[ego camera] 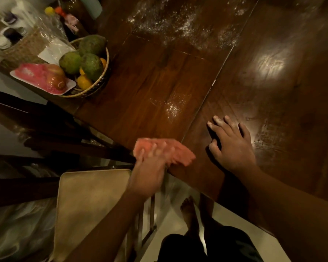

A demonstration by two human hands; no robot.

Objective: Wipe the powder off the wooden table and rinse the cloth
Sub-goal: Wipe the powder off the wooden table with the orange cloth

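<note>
Fingers (219,125) of the right hand (233,146) are spread and laid flat on the dark wooden bench (150,82), right of centre in the frame, holding nothing. The left hand (150,167), at lower centre, presses a pink cloth (180,151) onto the bench's near edge. Its fingers lie across the top of the cloth, but motion blur hides whether they or the thumb curl round it.

A small patch of white powder (171,108) sits just above the cloth, at the frame's centre. A wider scatter of powder (178,25) spreads across the top of the frame. Neither is wiped yet. At upper left a woven basket (108,59) of green and yellow fruit stands on the bench, near the wide scatter. Below the bench edge, at lower left, is a cushioned chair (91,205).

The risks, as I judge them: the cloth sits right at the edge, so a stroke drawn toward the person would likely push powder onto the chair or floor. A sweep across the seam (216,80) between the boards could pack powder into it. A wide pass near the top could knock the basket.
</note>
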